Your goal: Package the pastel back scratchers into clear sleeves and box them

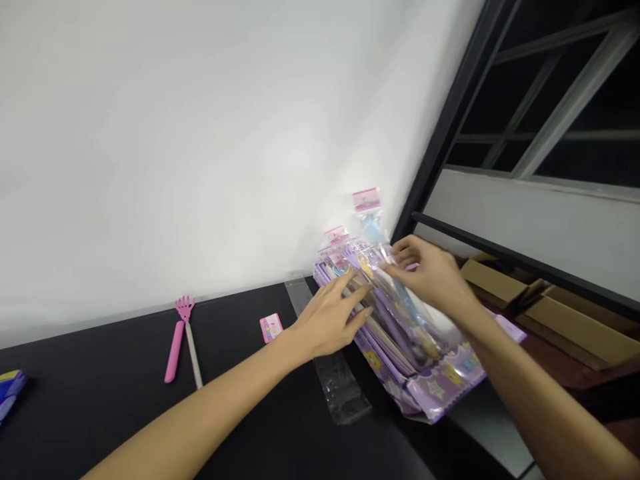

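A purple display box [440,387] stands on the black table [100,407], filled with several clear cellophane packets with pink header cards [367,200]. My left hand [330,320] rests on the packets at the box's left side, fingers stretched out. My right hand [430,273] reaches into the box from the right, its fingers pinched on one clear packet [375,233] that sticks up above the others.
A pink back scratcher [180,340] lies on the table to the left, a small pink card [271,327] nearer the box, an empty clear wrapper [340,387] below my left hand. Cardboard boxes [575,320] sit at right under a dark window frame. A blue-yellow object [10,390] shows at far left.
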Demonstrator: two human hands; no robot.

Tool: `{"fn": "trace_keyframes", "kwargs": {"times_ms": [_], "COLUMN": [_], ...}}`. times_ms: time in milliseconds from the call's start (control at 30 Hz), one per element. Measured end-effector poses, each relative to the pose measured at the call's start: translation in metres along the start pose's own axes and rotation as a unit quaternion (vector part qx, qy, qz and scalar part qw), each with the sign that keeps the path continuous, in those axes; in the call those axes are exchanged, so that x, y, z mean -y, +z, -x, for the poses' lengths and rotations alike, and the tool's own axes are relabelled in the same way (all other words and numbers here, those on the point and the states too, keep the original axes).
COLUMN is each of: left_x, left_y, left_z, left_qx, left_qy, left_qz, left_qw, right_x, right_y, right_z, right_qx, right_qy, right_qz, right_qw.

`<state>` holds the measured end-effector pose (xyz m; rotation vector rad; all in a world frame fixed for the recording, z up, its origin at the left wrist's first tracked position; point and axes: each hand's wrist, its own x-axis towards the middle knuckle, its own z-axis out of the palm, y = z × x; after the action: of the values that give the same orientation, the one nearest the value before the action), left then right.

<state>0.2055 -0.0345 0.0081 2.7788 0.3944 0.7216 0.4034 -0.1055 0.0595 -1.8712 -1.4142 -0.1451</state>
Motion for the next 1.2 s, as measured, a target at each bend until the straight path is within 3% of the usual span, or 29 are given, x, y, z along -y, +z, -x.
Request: {"fn": "trace_keyframes", "kwargs": {"times_ms": [100,167,367,500,567,700,867,1033,1200], "left_x": [0.003,0.005,0.010,0.009,0.008,0.011,0.018,0.030,0.044], "left_y": [-0.002,-0.005,-0.007,-0.007,-0.009,-0.018,-0.041,-0.091,-0.152], "left_z": [0.004,0.007,0.010,0.012,0.015,0.019,0.024,0.044,0.092], "left_qx": [0.001,0.008,0.017,0.024,0.022,0.010,0.008,0.073,0.081], "left_qy": [-0.014,-0.018,-0.039,-0.038,-0.035,-0.029,-0.027,-0.059,-0.162], "left_qz": [0.007,0.012,0.031,0.033,0.032,0.024,0.019,0.025,0.008], "left_qw": [1.000,1.000,0.999,0.998,0.999,0.999,0.999,0.995,0.983], "right_x": [-0.002,-0.009,-0.023,-0.019,-0.012,0.015,0.065,0.122,0.176], "right_y": [0.027,0.033,0.028,0.029,0.022,-0.004,-0.021,0.001,0.040], "right_z": [0.014,0.020,0.032,0.042,0.041,0.026,0.004,-0.010,-0.010], "right_qx": [0.029,0.025,0.062,0.081,0.071,0.008,0.037,0.130,0.231], "right_qy": [-0.013,-0.011,0.006,0.073,0.072,0.029,0.021,-0.035,-0.073], "right_qz": [0.016,0.024,0.056,0.090,0.099,0.067,-0.057,-0.137,-0.149], "right_qw": [0.999,0.999,0.997,0.990,0.990,0.997,0.998,0.981,0.959]}}
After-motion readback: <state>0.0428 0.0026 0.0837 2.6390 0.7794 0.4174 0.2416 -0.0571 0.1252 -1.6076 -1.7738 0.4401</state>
